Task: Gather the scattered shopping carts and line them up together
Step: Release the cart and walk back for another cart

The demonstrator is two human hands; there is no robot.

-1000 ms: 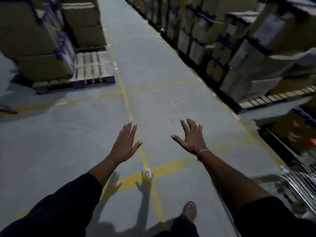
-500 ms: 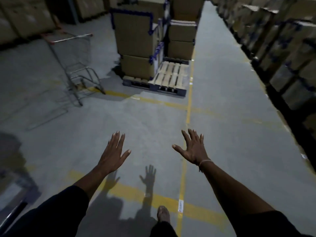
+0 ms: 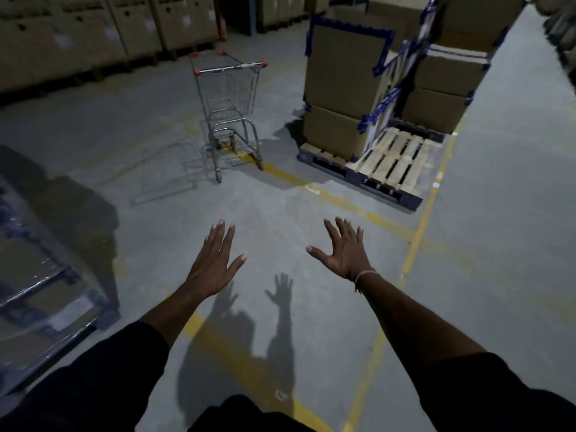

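One view: head camera, looking forward and down across a dim warehouse floor.
Left hand: left hand is stretched out in the lower middle of the frame, back up, fingers straight and close together, thumb angled out to the right; it holds nothing and touches nothing.
Right hand: right hand is stretched out just right of centre, fingers spread wide, thumb pointing left; it is empty too, with a thin wristband at the wrist.
Sleeves: dark sleeves cover both upper arms along the bottom edge.
Shopping cart: one wire shopping cart stands upright in the upper middle, left of centre, well apart from both hands, its handle bar with red end caps turned toward the camera.
Floor: grey concrete floor crossed by yellow painted lines; the hands' shadows fall on it below the hands.
Pallet: wooden pallet at upper right carries stacked cardboard boxes with blue corner strips, just right of the cart.
Background: rows of boxes line the upper left.
Lower left: wrapped stack, blurred.
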